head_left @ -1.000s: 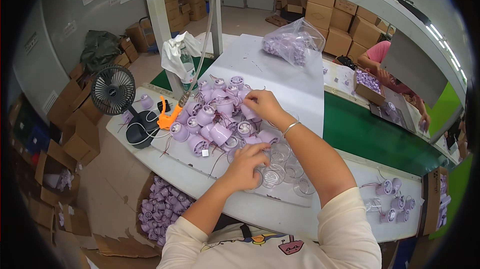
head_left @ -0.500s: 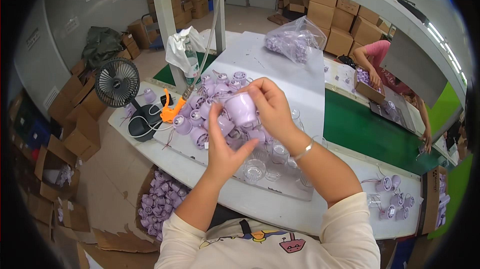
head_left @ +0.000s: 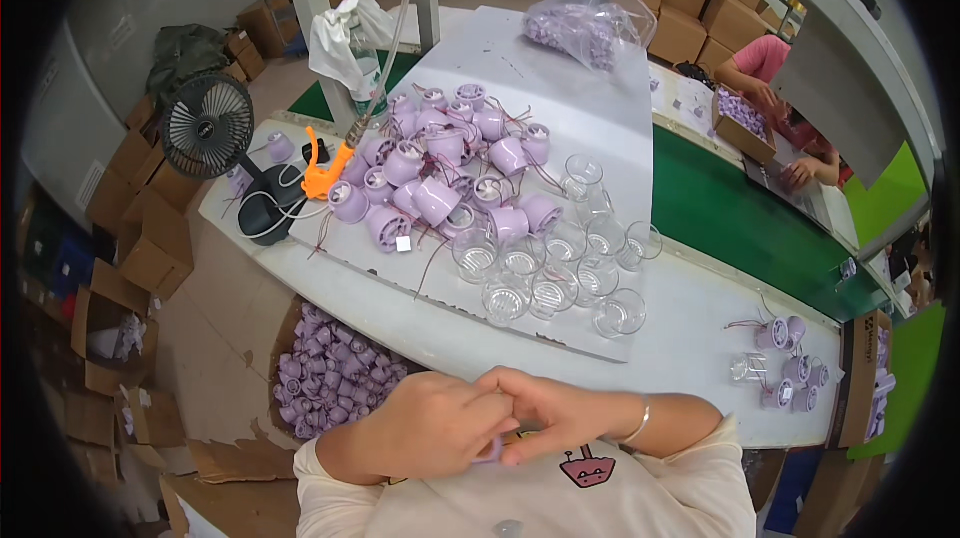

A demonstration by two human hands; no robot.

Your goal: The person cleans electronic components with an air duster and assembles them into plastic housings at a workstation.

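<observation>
Close to my chest, my left hand (head_left: 432,426) and my right hand (head_left: 548,412) are closed together around a lilac plastic motor housing (head_left: 488,451). Only a sliver of it shows below my fingers; the rest is hidden. On the grey board beyond lies a heap of similar lilac housings (head_left: 437,200), many with thin red and dark wires trailing out. Right of the heap, several clear plastic cups (head_left: 553,290) stand close together.
An orange-handled air gun (head_left: 325,176) and a black fan (head_left: 208,128) stand left of the heap. Below the table edge is a carton of lilac housings (head_left: 330,373). More housings (head_left: 797,368) sit at right. Across the green belt (head_left: 720,208), a co-worker's hand (head_left: 802,173) rests near a box.
Both hands have come down from above the heap to my chest with the lilac housing. The heap and the clear cups are now uncovered. The co-worker's arms have shifted.
</observation>
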